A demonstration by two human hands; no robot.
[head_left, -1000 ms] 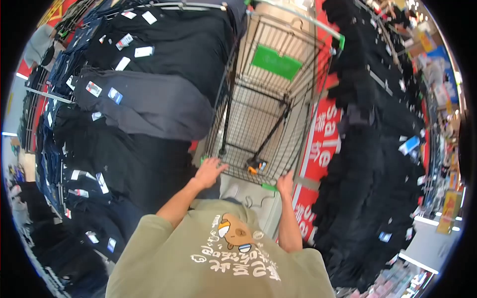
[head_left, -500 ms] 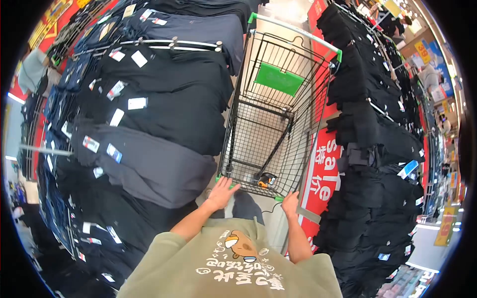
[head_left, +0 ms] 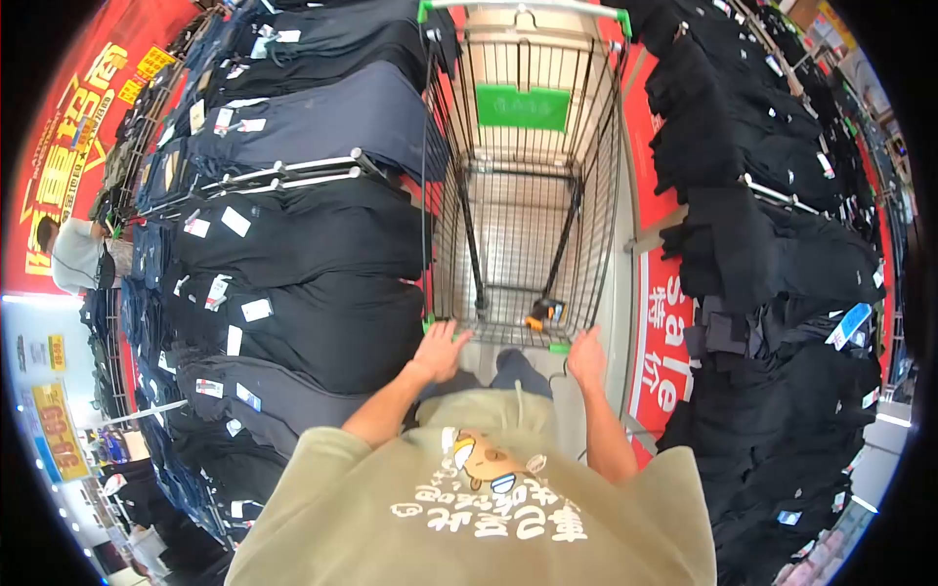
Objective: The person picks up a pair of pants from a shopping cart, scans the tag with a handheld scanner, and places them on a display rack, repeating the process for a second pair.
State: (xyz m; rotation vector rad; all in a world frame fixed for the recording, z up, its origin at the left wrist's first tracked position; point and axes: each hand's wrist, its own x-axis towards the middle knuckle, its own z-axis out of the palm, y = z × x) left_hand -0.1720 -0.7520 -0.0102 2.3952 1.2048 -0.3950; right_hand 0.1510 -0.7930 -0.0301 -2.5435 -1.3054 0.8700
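Note:
A black wire shopping cart [head_left: 426,195] with green corner pieces stands lengthwise before me. A green panel [head_left: 523,107] is at its far end, beneath a pale bar. My left hand [head_left: 440,352] rests on the cart's near left corner, fingers stretched and slightly apart. At the near right corner, my right hand [head_left: 586,361] is closed against the rim, its fingertips partly hidden. Inside the basket, close to the near end, lies a small orange and black object [head_left: 545,313] whose kind I cannot make out.
Stacks of dark trousers [head_left: 322,303] with white tags line the left side, crossed by a metal rail [head_left: 283,176]. More black garments [head_left: 772,254] are piled on the right, above a red sale banner [head_left: 657,332]. A person [head_left: 80,256] stands at far left.
The cart has swung from a rightward slant to nearly straight ahead. The view has turned, bringing more of the left-hand signs into sight. Both hands remain at the cart's near corners.

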